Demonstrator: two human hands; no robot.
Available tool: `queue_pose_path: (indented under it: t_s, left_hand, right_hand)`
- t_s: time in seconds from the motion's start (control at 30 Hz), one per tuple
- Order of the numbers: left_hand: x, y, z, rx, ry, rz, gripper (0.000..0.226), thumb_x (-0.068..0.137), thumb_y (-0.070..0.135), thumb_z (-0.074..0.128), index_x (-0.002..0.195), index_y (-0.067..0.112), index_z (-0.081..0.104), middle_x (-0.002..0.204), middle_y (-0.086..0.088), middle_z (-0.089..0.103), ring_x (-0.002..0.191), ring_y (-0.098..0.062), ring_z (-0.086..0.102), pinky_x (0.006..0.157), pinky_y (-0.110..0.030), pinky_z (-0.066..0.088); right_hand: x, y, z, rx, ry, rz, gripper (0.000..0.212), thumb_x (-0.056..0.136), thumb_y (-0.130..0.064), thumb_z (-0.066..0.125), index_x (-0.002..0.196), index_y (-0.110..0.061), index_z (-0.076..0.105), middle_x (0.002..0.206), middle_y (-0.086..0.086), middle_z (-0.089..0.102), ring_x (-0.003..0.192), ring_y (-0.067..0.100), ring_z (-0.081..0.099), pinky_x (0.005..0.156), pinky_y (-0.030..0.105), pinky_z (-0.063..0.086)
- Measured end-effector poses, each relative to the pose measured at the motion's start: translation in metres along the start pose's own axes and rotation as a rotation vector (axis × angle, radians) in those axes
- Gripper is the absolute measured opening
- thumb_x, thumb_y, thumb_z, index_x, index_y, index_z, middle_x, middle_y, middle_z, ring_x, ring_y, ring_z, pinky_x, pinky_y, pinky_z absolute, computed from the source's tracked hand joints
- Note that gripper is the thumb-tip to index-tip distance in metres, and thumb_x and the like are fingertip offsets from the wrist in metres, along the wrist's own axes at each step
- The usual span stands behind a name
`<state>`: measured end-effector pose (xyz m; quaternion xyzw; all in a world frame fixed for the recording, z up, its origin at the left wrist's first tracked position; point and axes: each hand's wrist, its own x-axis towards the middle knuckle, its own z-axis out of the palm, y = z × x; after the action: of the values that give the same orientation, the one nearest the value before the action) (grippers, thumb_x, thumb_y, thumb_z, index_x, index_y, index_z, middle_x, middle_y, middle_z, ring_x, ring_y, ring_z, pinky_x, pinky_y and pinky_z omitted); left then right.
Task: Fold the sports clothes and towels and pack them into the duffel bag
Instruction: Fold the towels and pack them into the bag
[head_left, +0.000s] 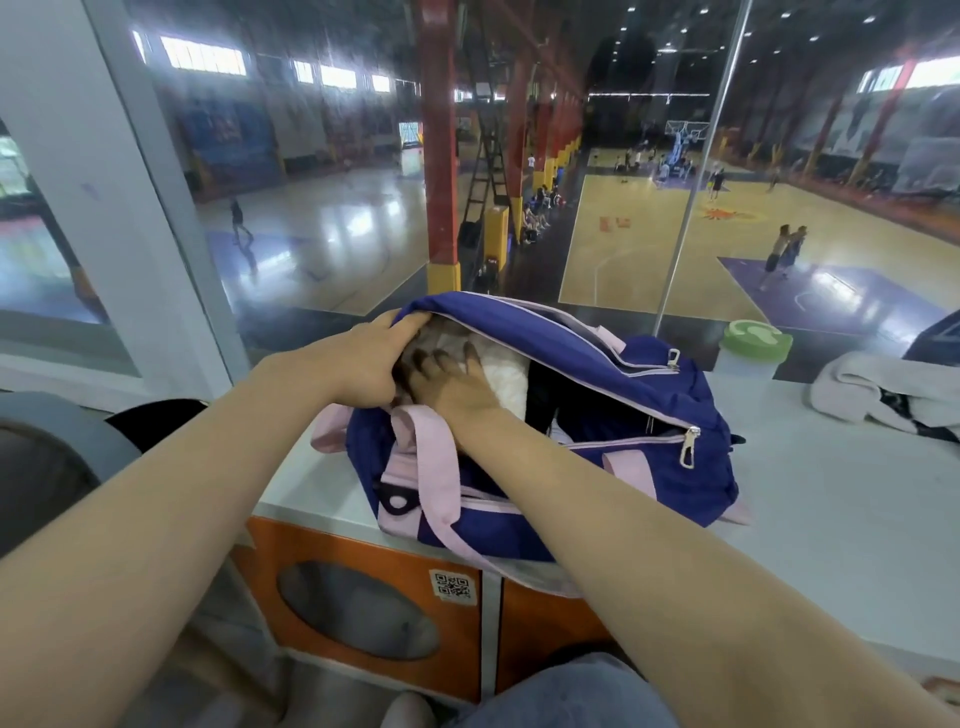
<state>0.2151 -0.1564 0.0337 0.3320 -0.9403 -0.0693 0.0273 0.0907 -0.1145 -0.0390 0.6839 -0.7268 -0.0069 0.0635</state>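
Left hand (363, 358) pinches navy nylon duffel bag (597, 415) flap; right hand (452, 384) spread, pressing pale folded towel (504, 374). Risk: flap slips, fold bunches.

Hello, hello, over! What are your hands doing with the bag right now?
Left hand holds duffel bag flap open. Right hand presses white cloth down inside. Pale towel waits on counter, right. Nothing blocking.
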Motion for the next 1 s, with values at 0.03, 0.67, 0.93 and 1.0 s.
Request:
queue_pose_path:
  t_s: [0.03,0.67,0.93,1.0]
  left_hand:
    - [0.000,-0.001,0.000,0.008,0.006,0.003,0.104,0.080,0.002,0.060,0.156,0.033,-0.004,0.160,-0.003,0.014,0.130,-0.030,0.040,0.100,-0.038,0.043]
    - [0.014,-0.004,-0.001,0.036,0.071,0.019,0.099,0.080,0.002,0.057,0.156,0.032,0.001,0.154,-0.011,0.024,0.130,-0.034,0.038,0.103,-0.042,0.041]
    - [0.001,0.003,0.014,0.088,0.191,-0.008,0.084,0.082,0.027,0.062,0.153,0.034,0.017,0.162,-0.005,0.009,0.143,-0.036,0.021,0.113,-0.053,0.029]
    - [-0.007,0.014,0.019,0.112,0.298,0.029,0.074,0.083,0.025,0.061,0.150,0.028,0.030,0.162,-0.007,0.010,0.144,-0.036,0.018,0.116,-0.052,0.024]
  right_hand:
    - [-0.006,0.004,-0.003,0.098,0.062,-0.026,0.055,0.101,-0.044,0.031,0.151,-0.020,0.028,0.155,0.006,0.032,0.145,0.025,0.023,0.118,0.053,0.000]
    - [0.019,0.034,-0.015,-0.159,-0.070,0.026,0.066,0.093,-0.057,0.032,0.152,-0.029,0.028,0.161,0.004,0.021,0.147,0.028,0.019,0.117,0.047,0.019]
    - [-0.053,0.037,-0.023,0.088,0.161,-0.066,0.058,0.099,-0.047,0.037,0.152,-0.023,0.029,0.159,0.004,0.026,0.148,0.023,0.016,0.119,0.039,0.007]
    - [-0.074,0.040,-0.020,0.139,0.246,-0.095,0.053,0.100,-0.040,0.040,0.148,-0.019,0.038,0.155,0.005,0.034,0.145,0.023,0.024,0.120,0.037,0.012]
